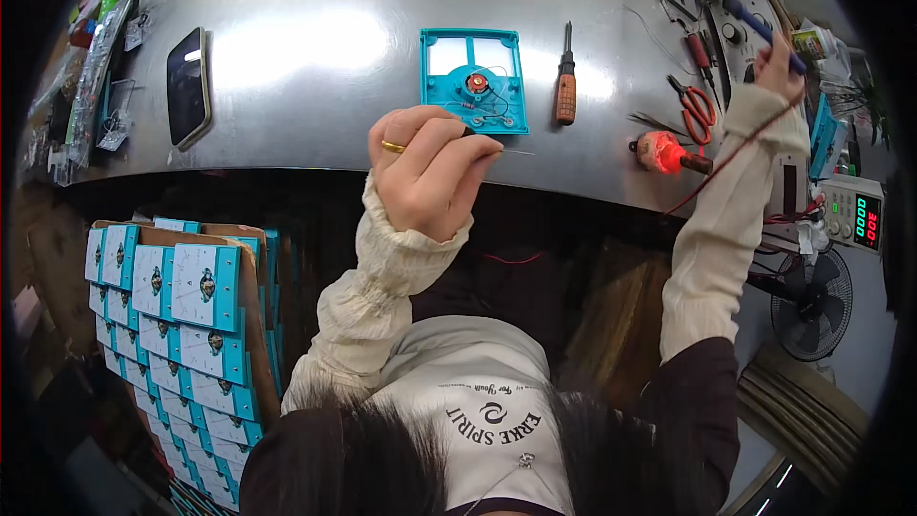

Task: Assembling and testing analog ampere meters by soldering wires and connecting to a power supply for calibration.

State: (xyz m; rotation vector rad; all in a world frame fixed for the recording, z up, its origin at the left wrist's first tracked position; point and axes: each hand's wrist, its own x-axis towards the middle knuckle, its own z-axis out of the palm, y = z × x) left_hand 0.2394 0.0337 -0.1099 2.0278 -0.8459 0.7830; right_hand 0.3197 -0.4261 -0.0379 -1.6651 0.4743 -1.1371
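My left hand [425, 167], wearing a ring, is closed at the table's front edge, its thumb and forefinger pinching a thin metallic wire [517, 152] whose end sticks out to the right. Just beyond it lies an opened teal plastic housing [497, 94], with a round red part [477, 83] and thin leads inside. The hand overlaps the housing's near left corner. At the far right, my right hand [780, 72] is wrapped round the blue handle of a soldering iron [750, 19], whose tip end I cannot make out among the equipment. A red cord [731, 155] runs down by my right forearm.
A screwdriver [566, 86], red-handled pliers [694, 110] and a red-lit object [666, 151] lie right of the housing. A phone [189, 89] lies left. A power supply [853, 213] and fan [812, 304] stand right. Stacked teal-and-white units [196, 291] fill the lower left.
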